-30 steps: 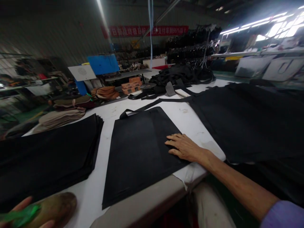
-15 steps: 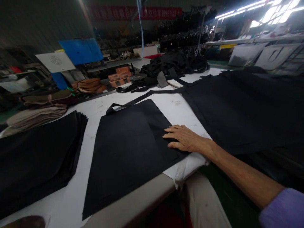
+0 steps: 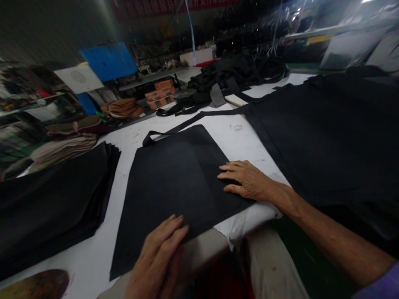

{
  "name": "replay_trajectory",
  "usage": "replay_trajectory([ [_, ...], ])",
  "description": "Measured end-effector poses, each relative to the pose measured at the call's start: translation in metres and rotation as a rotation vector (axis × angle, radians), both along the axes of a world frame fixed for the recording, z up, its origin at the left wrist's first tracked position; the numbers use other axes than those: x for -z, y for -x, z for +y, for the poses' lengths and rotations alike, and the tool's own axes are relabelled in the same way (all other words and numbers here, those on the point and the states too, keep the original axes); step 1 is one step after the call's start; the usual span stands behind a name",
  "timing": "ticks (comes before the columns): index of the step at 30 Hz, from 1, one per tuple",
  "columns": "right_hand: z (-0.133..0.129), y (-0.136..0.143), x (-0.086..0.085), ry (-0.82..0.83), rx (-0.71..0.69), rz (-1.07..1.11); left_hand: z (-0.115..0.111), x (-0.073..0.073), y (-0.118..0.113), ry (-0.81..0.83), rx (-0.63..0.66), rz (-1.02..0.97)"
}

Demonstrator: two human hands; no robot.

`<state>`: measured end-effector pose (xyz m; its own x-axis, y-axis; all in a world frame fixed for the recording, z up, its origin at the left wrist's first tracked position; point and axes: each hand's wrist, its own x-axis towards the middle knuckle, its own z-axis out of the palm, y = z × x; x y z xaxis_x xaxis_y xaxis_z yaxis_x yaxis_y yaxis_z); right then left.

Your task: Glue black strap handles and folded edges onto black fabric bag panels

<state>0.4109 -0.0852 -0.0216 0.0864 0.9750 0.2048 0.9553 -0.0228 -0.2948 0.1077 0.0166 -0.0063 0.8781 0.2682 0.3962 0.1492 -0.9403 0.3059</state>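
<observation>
Black stack (image 3: 59,187): uneven edges; your bump could fan it.
Left hand (image 3: 158,251): at the panel's near edge, grip unclear; your tug could skew it.
Black panel (image 3: 168,174): flat on the white tabletop (image 3: 246,139).
Right hand (image 3: 247,178): released, palm down; your sideways drag could crease cloth.

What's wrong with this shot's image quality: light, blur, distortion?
Head view: dim overall, with hazy glare at upper right. Head view: the red banner is smeared and hard to read; the black fabric panel shows little texture. Head view: wide-angle stretching toward the edges.
</observation>
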Motion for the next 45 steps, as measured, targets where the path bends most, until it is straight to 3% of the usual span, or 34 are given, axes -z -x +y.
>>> replay_trajectory([
  [4, 0.0, 0.0, 0.0, -0.013, 0.0, 0.016, -0.015, 0.008, -0.067, -0.092, 0.149, 0.133],
  [8, 0.001, -0.001, 0.0, -0.043, 0.013, 0.041, -0.021, 0.014, -0.092, -0.131, 0.154, 0.284],
  [19, 0.001, -0.003, 0.004, -0.102, 0.03, 0.069, -0.013, 0.021, -0.09, -0.16, 0.187, 0.337],
  [35, 0.001, -0.008, 0.011, -0.128, 0.013, 0.105, -0.014, 0.019, -0.09, -0.136, 0.197, 0.382],
  [40, -0.012, -0.001, 0.009, -0.225, 0.074, 0.199, -0.013, 0.018, -0.09, -0.095, 0.192, 0.396],
  [45, -0.036, 0.013, 0.007, -0.154, 0.046, 0.123, -0.015, 0.015, -0.089, -0.058, 0.192, 0.41],
])
